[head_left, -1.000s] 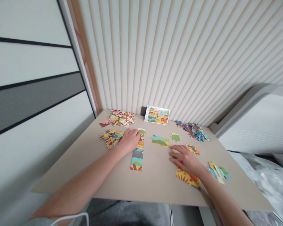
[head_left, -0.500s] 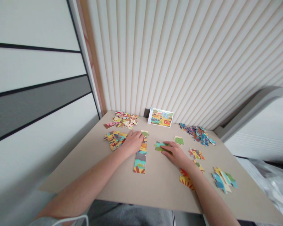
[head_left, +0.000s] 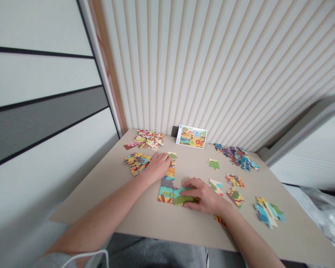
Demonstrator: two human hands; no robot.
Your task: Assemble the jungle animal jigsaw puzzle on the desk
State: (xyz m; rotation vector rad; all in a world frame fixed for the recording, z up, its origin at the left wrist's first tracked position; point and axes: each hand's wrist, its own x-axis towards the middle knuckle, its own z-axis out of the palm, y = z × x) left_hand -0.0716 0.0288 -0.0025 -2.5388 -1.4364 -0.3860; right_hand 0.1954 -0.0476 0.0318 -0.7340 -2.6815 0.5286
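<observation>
A column of joined jigsaw pieces point(head_left: 167, 182) lies upright in front of me, showing a grey animal and a crocodile. My left hand point(head_left: 158, 166) rests on its upper left side, the fingers laid over the pieces and holding nothing up. Against the column's lower right side lies a green and blue puzzle piece point(head_left: 181, 200). My right hand point(head_left: 205, 195) grips this piece, fingers over its top and thumb at the lower edge, covering its right part. Whether the joint is fully locked I cannot tell.
A picture card point(head_left: 192, 137) leans at the back. Piles of pieces lie at back left point(head_left: 149, 139), left point(head_left: 136, 162) and back right point(head_left: 238, 156). Loose pieces include a green one point(head_left: 213, 163), a lion-coloured one point(head_left: 235, 181) and a small stack point(head_left: 269, 213) at right.
My right hand has brought the green and blue piece down and left, against the bottom of the column. A pale piece near my right wrist has come into view. My left hand stays in place.
</observation>
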